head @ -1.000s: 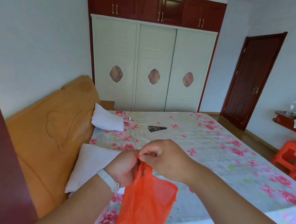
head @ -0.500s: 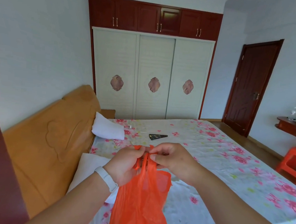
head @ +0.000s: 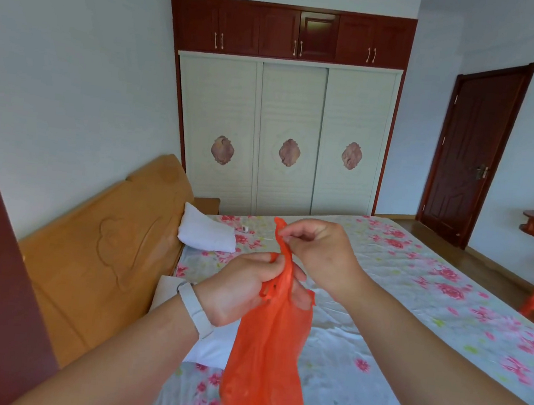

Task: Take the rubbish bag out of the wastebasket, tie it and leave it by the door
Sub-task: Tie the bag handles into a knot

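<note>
I had the orange rubbish bag (head: 267, 360) hanging below both hands: my left hand (head: 243, 290) clenched round its gathered neck to steady it, my right hand (head: 318, 252) pinching one handle strip (head: 283, 237) upward, apparently for knotting.

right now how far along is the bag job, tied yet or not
Done: the orange bag is out of any wastebasket, hanging over the bed. In hand: the tying. The left hand grips the gathered neck while the right hand pulls one handle strip upward; no finished knot shows. Left: finish the knot and carry it to the closed door.
</note>
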`<state>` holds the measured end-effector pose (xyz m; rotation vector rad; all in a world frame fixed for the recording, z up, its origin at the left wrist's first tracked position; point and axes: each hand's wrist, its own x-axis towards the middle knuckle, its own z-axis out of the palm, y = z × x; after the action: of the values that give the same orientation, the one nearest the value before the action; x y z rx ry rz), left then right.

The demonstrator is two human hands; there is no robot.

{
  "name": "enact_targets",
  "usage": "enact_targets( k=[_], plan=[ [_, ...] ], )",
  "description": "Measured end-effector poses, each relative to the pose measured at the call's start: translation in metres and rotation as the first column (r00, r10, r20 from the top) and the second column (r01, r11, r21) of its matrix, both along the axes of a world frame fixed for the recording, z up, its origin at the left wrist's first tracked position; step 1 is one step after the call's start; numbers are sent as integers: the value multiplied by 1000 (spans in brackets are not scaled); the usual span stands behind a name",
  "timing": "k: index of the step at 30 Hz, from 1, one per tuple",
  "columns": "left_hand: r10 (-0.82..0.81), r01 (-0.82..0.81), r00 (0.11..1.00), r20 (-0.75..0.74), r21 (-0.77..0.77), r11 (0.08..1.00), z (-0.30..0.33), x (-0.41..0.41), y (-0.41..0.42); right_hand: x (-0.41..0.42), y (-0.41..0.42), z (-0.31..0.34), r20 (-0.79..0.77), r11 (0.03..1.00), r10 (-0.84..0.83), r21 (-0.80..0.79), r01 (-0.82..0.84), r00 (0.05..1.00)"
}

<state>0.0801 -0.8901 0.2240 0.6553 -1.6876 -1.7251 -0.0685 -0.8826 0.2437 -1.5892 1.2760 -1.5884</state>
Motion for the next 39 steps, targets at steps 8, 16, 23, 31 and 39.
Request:
enact_targets(
  k=[8, 16, 23, 31, 39],
  plan=[
    [-82, 179, 900, 428, -191, 965, 38, 17, -3, 10, -17, -15, 266, 910, 279, 234, -343, 923],
    [173, 36, 788, 590, -325, 945, 56, 33, -13, 13, -25, -25, 360, 663, 456, 473, -580, 814],
    [351, -71, 724, 594, -441, 895, 51, 43, -23, 15, -18, -14, 408, 516, 621, 430, -741, 669],
    [396, -192, 799, 452, -434, 880, 46, 51, -40, 18, -22, -11, 371, 568, 677, 285, -772, 635],
    [291, -241, 915, 280, -201, 949, 38, 54, -51, 15, -36, -22, 367, 892, 353, 145, -428, 861]
  ],
)
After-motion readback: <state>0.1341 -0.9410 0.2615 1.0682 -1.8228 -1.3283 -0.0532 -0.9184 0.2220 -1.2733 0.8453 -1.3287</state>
